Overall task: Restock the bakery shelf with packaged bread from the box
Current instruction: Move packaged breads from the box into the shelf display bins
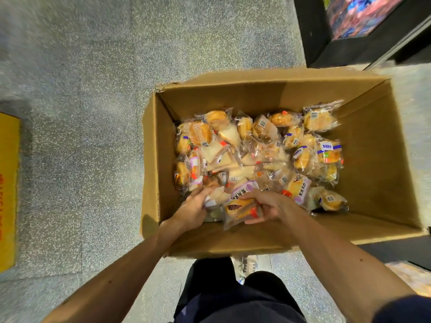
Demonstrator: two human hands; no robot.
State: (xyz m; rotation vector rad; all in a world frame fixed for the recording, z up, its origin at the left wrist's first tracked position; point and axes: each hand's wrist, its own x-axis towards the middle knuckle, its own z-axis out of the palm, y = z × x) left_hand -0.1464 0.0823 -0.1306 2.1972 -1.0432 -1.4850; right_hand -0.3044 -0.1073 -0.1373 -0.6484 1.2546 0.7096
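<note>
Your left hand (194, 209) and right hand (271, 207) are both down in the box (151, 164), at its near end, close together. Right one's got fingers and thumb wrapped round a purple packet (240, 203), with an orange-brown bun showing through the wrap. Left one's curled over a pale packet (215, 195) right beside it, though how firm that grip is, can't really tell. The rest of the bread (256, 145) is heaped just past your fingertips: golden buns out to either side, white triangle sandwiches in the middle. A second purple packet (300, 188) lies just right of your right hand. Box sits on speckled floor (81, 113). Well off to the left of your left hand there's a yellow board (8, 183), and beyond your right hand a dark cabinet (312, 31).
</note>
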